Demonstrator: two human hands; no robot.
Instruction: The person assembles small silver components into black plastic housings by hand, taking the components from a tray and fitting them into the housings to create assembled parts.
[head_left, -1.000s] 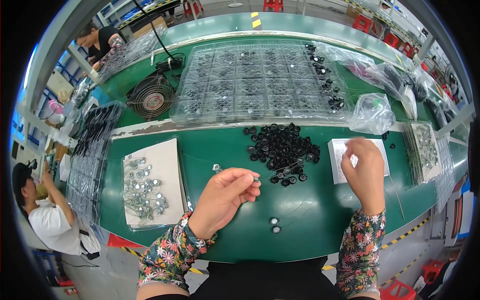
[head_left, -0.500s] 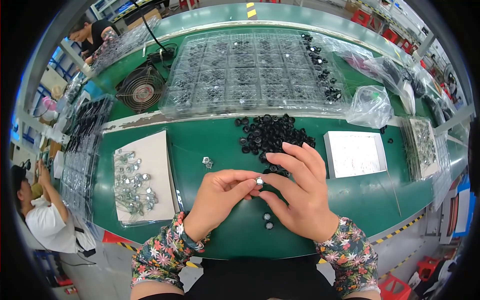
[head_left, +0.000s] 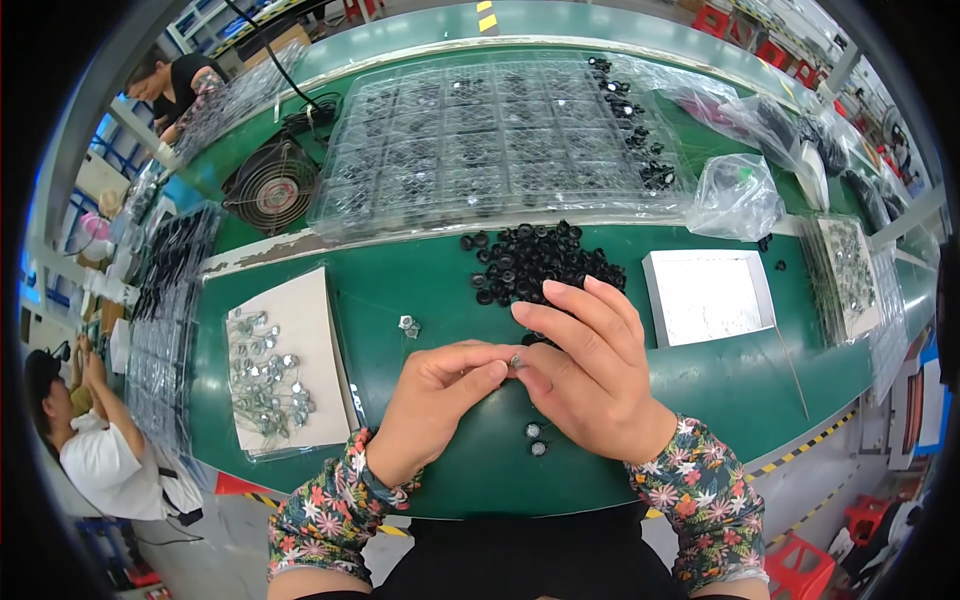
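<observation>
work status, with all positions given from the pile of black caps [head_left: 528, 258].

1. part in hand: a small silver part [head_left: 516, 361] is at the fingertips, on the near side of the pile. its handling appears unfinished, since both hands are at it.

2. left hand [head_left: 436, 398]: thumb and index finger are pinched on the small silver part; the other fingers are curled in.

3. right hand [head_left: 600, 388]: thumb and index finger are nearly together at the same part; the other fingers are raised and spread. whether this hand grips the part or only touches it cannot be told.

4. apparently done: beyond the pile, the clear compartment tray [head_left: 420, 227] holds many small parts. dark parts [head_left: 622, 108], some with bright faces, line its right end; these look like caps with silver parts fitted, as a judgement.

5. apparently left: the pile itself consists of many loose caps. left of the pile and nearer the person, a pale card [head_left: 308, 315] bears a cluster of wired silver parts [head_left: 272, 390]. nearer the person than the pile lie two silver parts [head_left: 535, 440]; left of it and slightly nearer lies a small silver group [head_left: 409, 326]. an exact count is not possible.

6. right of the pile: a white box [head_left: 765, 290], untouched by either hand.
</observation>
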